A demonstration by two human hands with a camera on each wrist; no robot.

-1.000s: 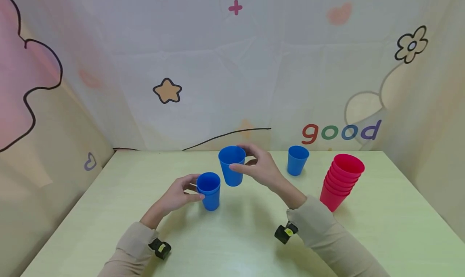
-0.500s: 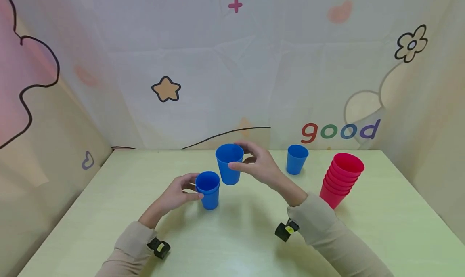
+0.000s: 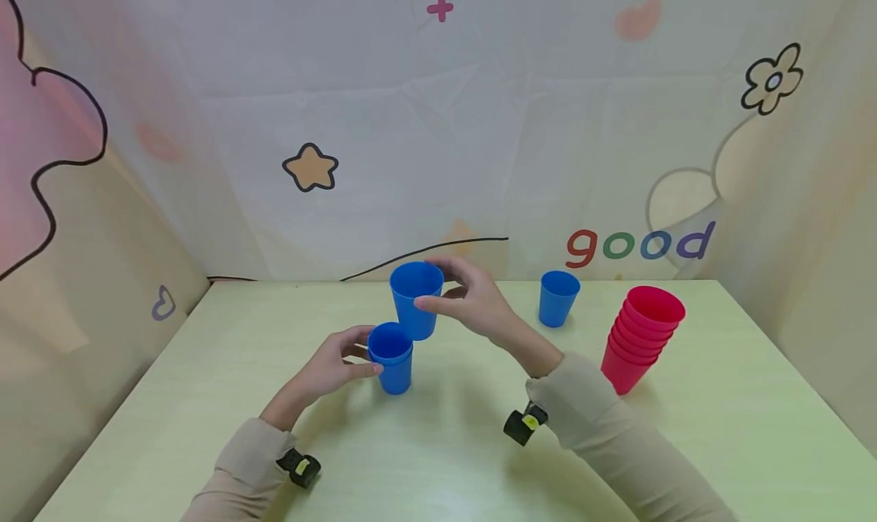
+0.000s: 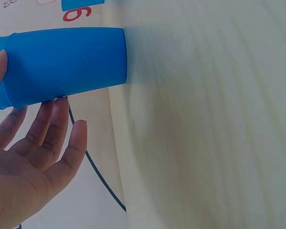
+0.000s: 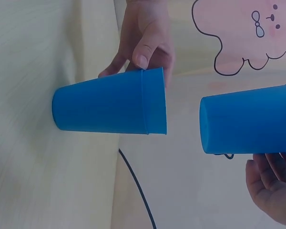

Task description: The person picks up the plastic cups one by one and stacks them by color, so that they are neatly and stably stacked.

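Note:
Two nested blue cups (image 3: 395, 376) are upright near the middle of the table, on it or just over it. My left hand (image 3: 333, 368) grips this stack from the left, thumb at the near side and fingers behind. My right hand (image 3: 473, 297) holds a single blue cup (image 3: 414, 309) by its right side, between thumb and fingers. That cup is in the air, slightly tilted; in the right wrist view a gap separates its base (image 5: 205, 125) from the stack's rim (image 5: 157, 101).
Another blue cup (image 3: 558, 300) stands at the back of the pale table (image 3: 452, 461). To its right, a leaning-looking stack of several red cups (image 3: 639, 343) stands near my right forearm. A patterned cloth backdrop (image 3: 384, 126) rises behind the table.
My right hand has moved left with its blue cup, bringing it over the nested cups. The left hand and its stack have barely moved.

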